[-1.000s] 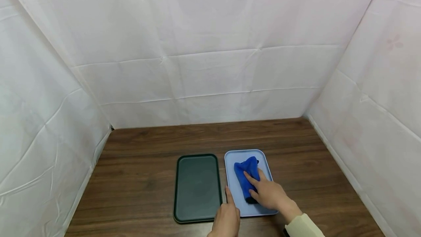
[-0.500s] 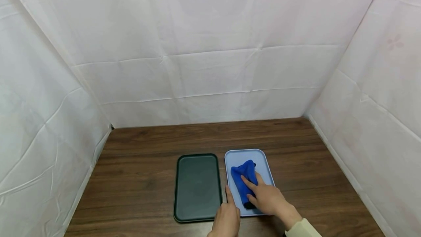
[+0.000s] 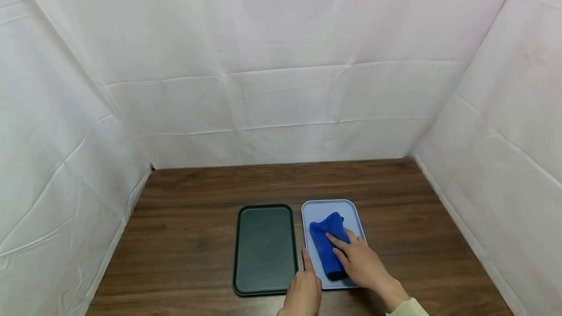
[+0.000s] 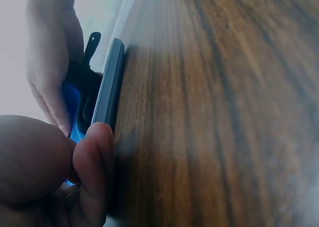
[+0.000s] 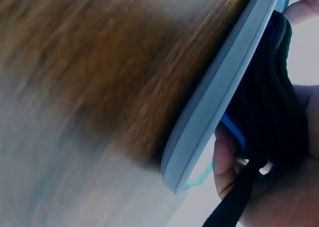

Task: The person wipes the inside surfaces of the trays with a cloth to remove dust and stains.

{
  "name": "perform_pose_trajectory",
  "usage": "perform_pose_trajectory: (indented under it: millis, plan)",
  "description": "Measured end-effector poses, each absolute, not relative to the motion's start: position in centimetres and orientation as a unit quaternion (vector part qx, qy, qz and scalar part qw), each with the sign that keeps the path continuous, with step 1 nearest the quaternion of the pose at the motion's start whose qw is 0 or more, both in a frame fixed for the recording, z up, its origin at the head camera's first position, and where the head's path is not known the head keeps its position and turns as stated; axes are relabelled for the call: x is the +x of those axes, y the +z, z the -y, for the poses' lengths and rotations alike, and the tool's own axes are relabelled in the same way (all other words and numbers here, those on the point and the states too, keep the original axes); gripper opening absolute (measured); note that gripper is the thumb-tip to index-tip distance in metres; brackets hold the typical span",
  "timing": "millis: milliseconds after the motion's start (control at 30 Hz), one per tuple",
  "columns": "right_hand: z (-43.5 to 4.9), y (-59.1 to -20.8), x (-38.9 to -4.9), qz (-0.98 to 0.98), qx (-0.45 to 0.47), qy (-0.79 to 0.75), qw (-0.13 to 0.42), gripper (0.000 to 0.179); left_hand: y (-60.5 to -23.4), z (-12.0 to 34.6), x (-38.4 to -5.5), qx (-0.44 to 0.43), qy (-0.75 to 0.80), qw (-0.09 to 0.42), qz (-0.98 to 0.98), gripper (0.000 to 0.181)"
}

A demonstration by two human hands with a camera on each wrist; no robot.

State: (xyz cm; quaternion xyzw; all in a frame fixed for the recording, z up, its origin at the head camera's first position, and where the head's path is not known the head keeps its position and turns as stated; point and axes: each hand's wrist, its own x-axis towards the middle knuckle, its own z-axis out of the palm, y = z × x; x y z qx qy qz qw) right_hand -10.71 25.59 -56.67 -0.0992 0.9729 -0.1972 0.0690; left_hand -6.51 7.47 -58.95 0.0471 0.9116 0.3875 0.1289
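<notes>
A blue cloth with black trim lies bunched on a light blue tray. My right hand holds it from the right, fingers spread over its upper side in the head view. The right wrist view has the cloth's black edge beside the tray's rim, with fingers curled at it. At the tray's near left edge my left hand grips the rim, index finger stretched along it. In the left wrist view, fingertips of the left hand meet the tray's edge; the thumb's contact is hidden.
A dark green tray lies close beside the light blue one, on its left. Both rest on a brown wood-grain table. White fabric walls enclose the table at the back and on both sides.
The cloth and my right hand have shifted left and toward the near end of the light blue tray, then slightly right again. My left hand keeps its place at the rim.
</notes>
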Motion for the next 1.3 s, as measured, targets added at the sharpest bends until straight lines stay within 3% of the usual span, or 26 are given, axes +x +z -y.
perform_pose_trajectory:
  millis: [167, 567, 1300]
  plan:
    - [-25.7, -56.5, -11.1, -0.961, -0.097, -0.257, 0.032, 0.044, -59.0, -7.5, -6.6, 0.04, 0.384, 0.133, -0.913, 0.075]
    - [-28.6, -54.5, -12.2, -0.935, -0.089, -0.342, 0.016, 0.047, -59.1, -7.7, -6.6, 0.036, 0.377, 0.133, -0.916, 0.073]
    - [-36.6, -53.3, -14.5, -0.942, -0.019, -0.334, 0.002, 0.047, -59.3, -7.5, -6.2, 0.047, 0.4, 0.112, -0.909, 0.071]
